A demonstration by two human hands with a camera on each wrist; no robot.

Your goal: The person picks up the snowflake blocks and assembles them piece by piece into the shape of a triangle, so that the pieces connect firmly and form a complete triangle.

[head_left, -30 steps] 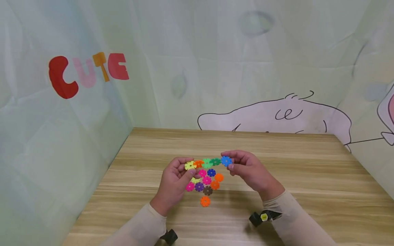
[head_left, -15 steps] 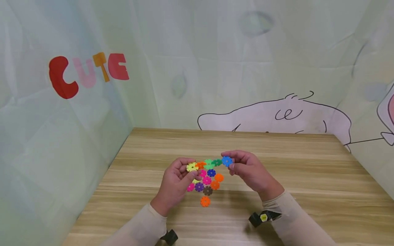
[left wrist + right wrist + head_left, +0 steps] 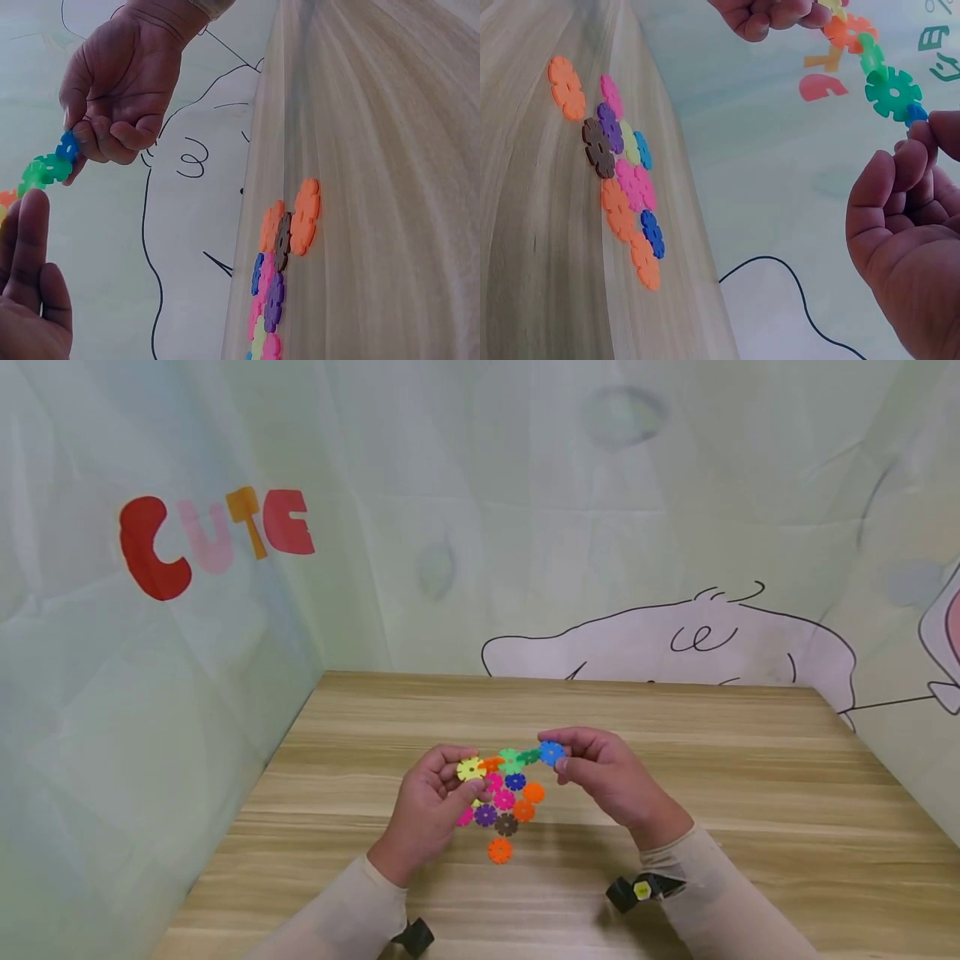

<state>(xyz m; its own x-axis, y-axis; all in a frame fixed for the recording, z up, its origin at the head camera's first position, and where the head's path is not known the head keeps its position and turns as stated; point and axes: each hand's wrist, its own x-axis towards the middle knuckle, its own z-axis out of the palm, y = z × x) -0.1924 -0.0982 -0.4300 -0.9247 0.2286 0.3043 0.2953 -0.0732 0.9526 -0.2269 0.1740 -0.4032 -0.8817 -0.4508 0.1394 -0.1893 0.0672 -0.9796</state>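
Observation:
Both hands hold up a short chain of notched plastic snowflake discs above the table. My left hand (image 3: 427, 802) pinches the yellow disc (image 3: 472, 769) at its left end. From there run an orange disc (image 3: 492, 765), a light green disc (image 3: 512, 762) and a darker green disc (image 3: 530, 757), slotted edge to edge. Between thumb and fingers, my right hand (image 3: 618, 781) grips a blue disc (image 3: 552, 753). Its edge meets the darker green disc (image 3: 893, 93), overlapping it in the right wrist view, where fingertips hide most of the blue one.
Below the hands, several loose discs lie flat in a cluster, among them a purple one (image 3: 485, 815), a brown one (image 3: 506, 825) and a dark blue one (image 3: 515, 782). One orange disc (image 3: 500, 851) lies nearer. A printed cloth wall (image 3: 420, 485) borders the wooden table (image 3: 750, 793).
My left hand has shifted slightly right and down with the chain, tilting it. The gap between the darker green disc and the blue disc has closed. The right hand has barely moved.

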